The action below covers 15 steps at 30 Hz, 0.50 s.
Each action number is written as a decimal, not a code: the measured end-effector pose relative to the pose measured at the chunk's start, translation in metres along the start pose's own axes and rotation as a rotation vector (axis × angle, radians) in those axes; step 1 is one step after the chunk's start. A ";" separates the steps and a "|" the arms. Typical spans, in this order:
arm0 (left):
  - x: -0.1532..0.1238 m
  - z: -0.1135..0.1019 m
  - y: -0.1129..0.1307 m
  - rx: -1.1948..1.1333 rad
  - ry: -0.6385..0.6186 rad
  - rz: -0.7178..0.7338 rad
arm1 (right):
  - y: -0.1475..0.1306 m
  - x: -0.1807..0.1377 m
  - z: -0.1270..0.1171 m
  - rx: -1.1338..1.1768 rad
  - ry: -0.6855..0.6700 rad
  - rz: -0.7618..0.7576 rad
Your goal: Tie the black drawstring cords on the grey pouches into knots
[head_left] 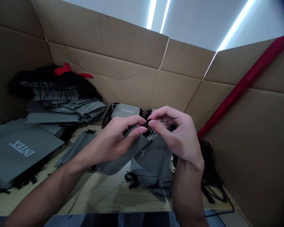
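A grey drawstring pouch [153, 157] hangs between my two hands above the wooden table [109, 195]. My left hand [115, 142] grips its upper edge, thumb and forefinger pinched at the top. My right hand [177, 132] pinches a small black cord or toggle [146, 124] at the pouch's mouth, fingertip to fingertip with the left. How the cord runs inside the hem is hidden by my fingers.
More grey pouches lie under my hands [146, 181]. A pile printed INTEX [21, 148] sits at the left, another stack with black cords [59, 97] behind it, a box of pouches [125, 112] at the back. Cardboard walls [132, 63] surround the table. Black cords [210, 176] lie at right.
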State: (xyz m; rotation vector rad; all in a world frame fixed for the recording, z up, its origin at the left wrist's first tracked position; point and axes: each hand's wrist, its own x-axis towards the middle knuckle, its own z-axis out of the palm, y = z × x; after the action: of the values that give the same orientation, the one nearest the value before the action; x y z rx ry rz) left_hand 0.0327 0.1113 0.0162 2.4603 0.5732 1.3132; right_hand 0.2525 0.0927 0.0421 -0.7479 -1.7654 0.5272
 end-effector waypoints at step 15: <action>0.003 -0.001 0.008 -0.043 0.051 -0.018 | -0.001 -0.001 0.002 -0.039 -0.008 -0.007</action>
State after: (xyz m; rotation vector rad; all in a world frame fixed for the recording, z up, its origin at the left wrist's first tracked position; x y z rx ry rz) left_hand 0.0353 0.1057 0.0221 2.3878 0.5715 1.3706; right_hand 0.2508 0.0917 0.0415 -0.7676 -1.7897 0.4932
